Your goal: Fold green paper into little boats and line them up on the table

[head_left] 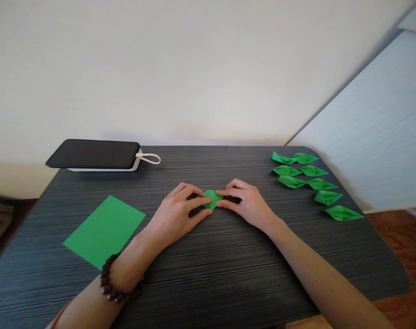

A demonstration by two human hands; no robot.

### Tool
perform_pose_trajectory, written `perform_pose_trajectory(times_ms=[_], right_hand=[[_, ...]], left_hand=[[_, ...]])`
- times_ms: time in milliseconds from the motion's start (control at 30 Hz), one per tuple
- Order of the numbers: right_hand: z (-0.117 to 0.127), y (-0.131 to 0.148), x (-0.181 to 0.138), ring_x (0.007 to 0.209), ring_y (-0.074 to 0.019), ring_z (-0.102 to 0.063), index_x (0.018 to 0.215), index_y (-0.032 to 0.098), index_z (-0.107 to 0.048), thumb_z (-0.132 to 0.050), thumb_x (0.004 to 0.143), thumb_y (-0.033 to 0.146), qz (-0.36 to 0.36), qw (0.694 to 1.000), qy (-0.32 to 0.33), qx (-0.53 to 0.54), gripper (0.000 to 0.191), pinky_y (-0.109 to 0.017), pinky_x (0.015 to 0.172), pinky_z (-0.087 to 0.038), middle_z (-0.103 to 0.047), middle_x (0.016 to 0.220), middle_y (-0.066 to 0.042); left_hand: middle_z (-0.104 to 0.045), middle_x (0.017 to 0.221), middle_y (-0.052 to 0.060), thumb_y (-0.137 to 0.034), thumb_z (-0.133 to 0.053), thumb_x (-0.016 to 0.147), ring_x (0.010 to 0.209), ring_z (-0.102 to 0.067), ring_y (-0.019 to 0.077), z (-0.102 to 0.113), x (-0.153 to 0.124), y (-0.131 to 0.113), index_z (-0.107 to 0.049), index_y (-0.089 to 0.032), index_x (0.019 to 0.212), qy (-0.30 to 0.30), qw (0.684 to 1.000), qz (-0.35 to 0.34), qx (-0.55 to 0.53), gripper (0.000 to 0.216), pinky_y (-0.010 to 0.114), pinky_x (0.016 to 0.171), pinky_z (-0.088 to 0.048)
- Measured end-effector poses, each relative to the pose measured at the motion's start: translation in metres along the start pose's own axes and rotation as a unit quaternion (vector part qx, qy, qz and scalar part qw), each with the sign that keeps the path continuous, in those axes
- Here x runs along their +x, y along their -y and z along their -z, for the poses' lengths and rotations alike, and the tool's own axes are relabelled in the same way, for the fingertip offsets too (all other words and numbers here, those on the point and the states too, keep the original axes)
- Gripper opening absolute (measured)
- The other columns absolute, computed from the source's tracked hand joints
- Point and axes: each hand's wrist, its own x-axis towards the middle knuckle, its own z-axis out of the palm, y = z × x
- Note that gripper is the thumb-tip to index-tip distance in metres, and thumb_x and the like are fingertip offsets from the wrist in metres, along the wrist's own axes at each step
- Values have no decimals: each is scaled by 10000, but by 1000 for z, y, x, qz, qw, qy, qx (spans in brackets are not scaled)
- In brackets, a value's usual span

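Observation:
A small folded piece of green paper [212, 196] lies at the middle of the dark table, between my two hands. My left hand [180, 211] pinches its left side with thumb and fingers. From the other side, my right hand [247, 201] grips the right edge with its fingertips. Parts of the folded paper are hidden under the fingers. A flat green sheet of paper [105, 230] rests to the left, its near corner close to my left wrist, which wears a bracelet of dark beads [108, 283].
Several folded green paper boats [326, 183] stand in rows at the table's right side. A black-topped, white-bodied device [94, 153] with a white loop strap [151, 158] sits at the back left. Behind the table [208, 274] rises a pale wall [194, 68].

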Motion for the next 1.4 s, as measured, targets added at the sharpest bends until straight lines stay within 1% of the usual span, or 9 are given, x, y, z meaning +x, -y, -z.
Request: perform_pose_trajectory(times_ms=[233,400,500,567,700,1000,1233,1300,1400], right_hand=[[0,2,1,745,-139,-574,1025,208,-687,-619,808,383,-9,1000,-4,14,288,-278,698,-471,-580,812,-25],[-1,1,0,878,-157,-570,1048,217,-672,-645,788,374,23,999,-16,24,305,-287,789,-478,-560,950,-50],[-3,0,0,845,-142,-577,961,220,-700,-610,827,317,43,999,-12,24,188,-276,770,-481,-576,928,-41],[-4,-1,0,824,-137,-581,919,220,-707,-586,848,288,49,999,-11,18,156,-278,763,-480,-595,913,-37],[-3,1,0,817,-144,-586,896,221,-708,-566,861,282,46,999,-14,5,159,-290,757,-480,-617,899,-36],[-1,5,1,829,-155,-591,910,228,-698,-549,870,300,35,999,-4,2,170,-305,767,-483,-621,914,-41],[-1,6,1,849,-152,-577,918,212,-685,-546,873,302,32,999,9,6,171,-304,794,-468,-606,926,-40],[-2,6,1,851,-153,-574,915,205,-678,-533,881,301,28,1000,11,2,176,-303,795,-463,-602,926,-40],[-3,8,1,866,-164,-570,899,202,-657,-513,893,304,16,1000,10,-11,176,-319,809,-457,-601,931,-42]], left_hand=[[-603,979,46,-309,-542,863,931,-511,197,-1,0,-2,-688,-248,986,-10,1000,-2,-6,200,371,846,-446],[-612,967,44,-286,-518,880,920,-513,201,-2,1,-1,-686,-233,946,-16,1000,-3,6,189,375,828,-448],[-617,955,47,-276,-501,890,918,-516,201,-2,1,-2,-681,-217,929,-13,1000,-1,10,193,374,827,-450],[-617,952,49,-287,-510,885,917,-520,197,-2,1,-3,-677,-210,936,-14,1000,-4,6,191,372,836,-450],[-616,970,58,-322,-548,862,929,-524,202,-2,1,-2,-669,-207,969,-15,1000,-14,4,198,378,843,-455],[-624,913,55,-237,-510,885,884,-534,194,-2,0,0,-673,-206,915,-24,999,-18,14,168,370,796,-472],[-620,876,64,-218,-472,906,857,-540,185,-4,1,-1,-657,-164,954,-22,1000,9,17,198,354,792,-478],[-633,879,63,-215,-472,907,854,-548,183,-5,1,-1,-646,-156,974,-29,999,10,11,195,353,798,-479],[-662,912,53,-226,-505,894,855,-566,182,-8,0,0,-607,-165,1069,-55,998,21,1,212,366,813,-477]])
